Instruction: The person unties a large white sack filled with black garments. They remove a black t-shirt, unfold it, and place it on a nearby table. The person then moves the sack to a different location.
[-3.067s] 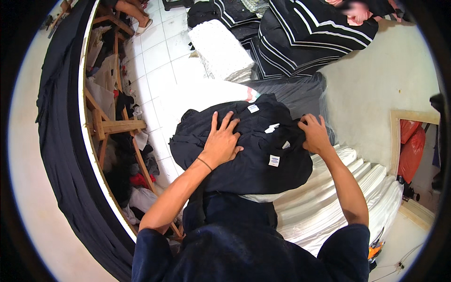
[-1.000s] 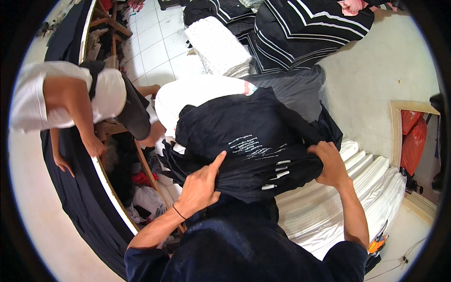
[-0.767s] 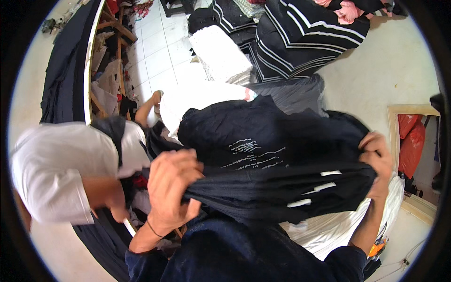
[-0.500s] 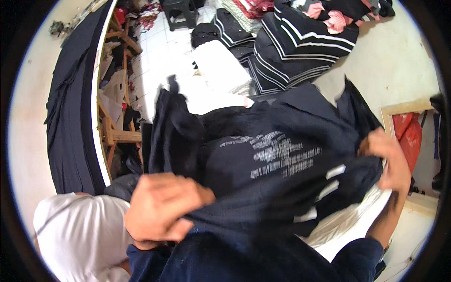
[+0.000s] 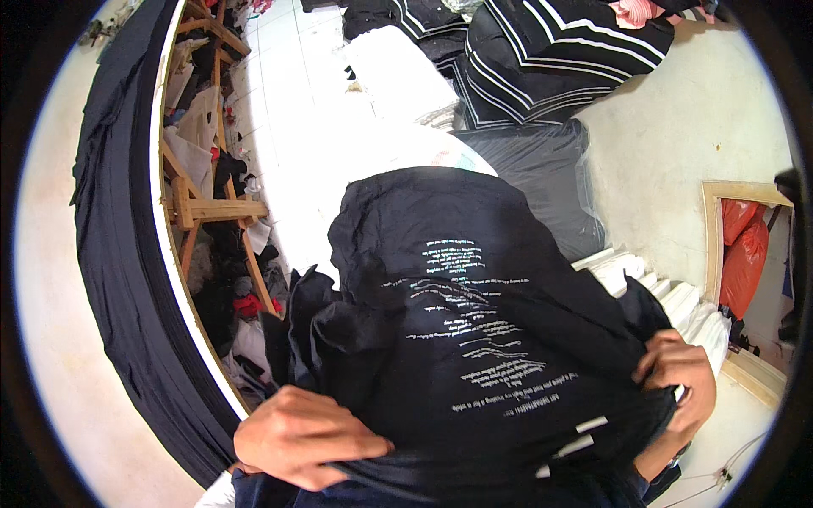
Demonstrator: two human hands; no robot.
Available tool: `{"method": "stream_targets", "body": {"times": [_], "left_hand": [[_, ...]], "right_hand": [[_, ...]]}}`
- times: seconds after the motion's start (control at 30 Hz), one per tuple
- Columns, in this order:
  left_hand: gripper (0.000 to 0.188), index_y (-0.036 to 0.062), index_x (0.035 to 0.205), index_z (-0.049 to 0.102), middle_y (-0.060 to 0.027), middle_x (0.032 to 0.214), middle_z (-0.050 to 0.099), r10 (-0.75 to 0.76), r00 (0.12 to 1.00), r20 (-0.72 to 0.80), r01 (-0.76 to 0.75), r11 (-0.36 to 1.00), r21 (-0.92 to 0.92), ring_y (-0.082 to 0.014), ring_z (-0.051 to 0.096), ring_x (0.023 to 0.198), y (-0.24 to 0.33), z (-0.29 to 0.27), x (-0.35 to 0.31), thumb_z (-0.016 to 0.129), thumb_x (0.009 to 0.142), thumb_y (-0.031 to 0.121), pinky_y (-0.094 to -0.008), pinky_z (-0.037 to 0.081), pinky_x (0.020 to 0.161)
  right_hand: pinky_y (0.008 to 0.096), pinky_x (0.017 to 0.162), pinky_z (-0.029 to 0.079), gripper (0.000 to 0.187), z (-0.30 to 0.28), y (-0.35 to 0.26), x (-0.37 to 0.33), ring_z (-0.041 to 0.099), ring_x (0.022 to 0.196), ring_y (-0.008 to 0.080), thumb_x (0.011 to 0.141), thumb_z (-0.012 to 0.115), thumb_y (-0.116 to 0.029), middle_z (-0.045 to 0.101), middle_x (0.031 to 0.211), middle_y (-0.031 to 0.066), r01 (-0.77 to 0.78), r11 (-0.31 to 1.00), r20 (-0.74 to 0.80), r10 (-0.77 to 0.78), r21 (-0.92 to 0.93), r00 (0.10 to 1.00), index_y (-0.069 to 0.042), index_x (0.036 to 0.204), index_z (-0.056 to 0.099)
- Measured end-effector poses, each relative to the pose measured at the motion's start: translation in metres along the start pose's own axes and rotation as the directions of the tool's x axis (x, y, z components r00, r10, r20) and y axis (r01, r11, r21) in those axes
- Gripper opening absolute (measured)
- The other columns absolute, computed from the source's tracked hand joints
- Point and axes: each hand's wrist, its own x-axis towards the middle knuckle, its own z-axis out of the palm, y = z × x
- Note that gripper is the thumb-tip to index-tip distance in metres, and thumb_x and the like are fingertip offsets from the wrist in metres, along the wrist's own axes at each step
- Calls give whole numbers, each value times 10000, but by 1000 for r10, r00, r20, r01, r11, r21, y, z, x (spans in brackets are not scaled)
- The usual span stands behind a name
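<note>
A black T-shirt (image 5: 398, 313) with rows of small white print is spread out in front of me, the print upside down to me. My left hand (image 5: 301, 436) is closed on its near left edge, thumb and fingers pinching the cloth. At the near right, my right hand (image 5: 680, 381) grips the other side of the shirt. The cloth between my hands sags in loose folds, with a few white rectangles showing near the right hand. Bunched fabric hangs at the shirt's left side, and the far end is rounded and laid out.
Beyond the shirt lie a stack of white cloth (image 5: 402, 76), black striped fabric piles (image 5: 550, 68) and a plastic-wrapped dark bundle (image 5: 542, 178). White folded bundles (image 5: 652, 284) sit at right. A table draped in black cloth (image 5: 127, 254) and a wooden frame (image 5: 224, 210) run along the left.
The T-shirt, bunched up and blurred before, has spread flatter and farther away, showing more of its print. Both hands have moved lower, still holding it. The white-clothed person at left has mostly left view.
</note>
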Motion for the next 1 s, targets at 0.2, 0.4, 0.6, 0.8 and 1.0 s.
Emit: {"method": "stream_targets", "body": {"times": [0.2,0.4,0.6,0.8,1.0], "left_hand": [[364,48,1095,814,-153,955,794,539,814,-216,55,299,953,-336,802,872,42,-107,99,716,747,6,-388,628,777],[404,49,1341,684,-166,1161,801,780,567,-266,278,124,953,-336,791,1047,92,-194,137,713,945,-28,-431,626,941],[432,118,1432,679,-134,1031,795,827,546,-131,509,-203,837,-230,789,855,103,-233,113,762,1009,96,-365,633,698],[602,-5,1271,739,-220,1260,799,676,662,-323,357,93,929,-371,762,1280,51,-236,19,556,745,-232,-449,559,1136],[426,-14,1289,745,-222,1214,789,516,793,-325,183,307,934,-398,768,1138,-42,-188,-46,745,869,-78,-461,579,1045]], "right_hand": [[487,1176,445,517,-103,19,27,638,1282,341,990,730,-298,627,1363,196,92,707,-257,-372,-702,892,13,1378,589],[464,1300,414,620,-208,-23,100,603,1481,345,1000,662,-40,637,1573,234,81,711,-479,-548,-698,686,32,1604,543],[429,1240,473,643,-175,-68,130,694,1365,378,940,668,-11,713,1465,260,-236,377,-442,-686,-895,578,37,1577,591],[376,1022,579,567,-82,-69,95,778,1128,299,803,912,-187,785,1205,161,-148,531,-465,-535,-834,705,31,1292,723],[418,854,625,456,77,-9,42,791,1008,357,774,914,-146,783,1070,141,39,939,-365,-171,-342,915,-59,1177,719]]}}
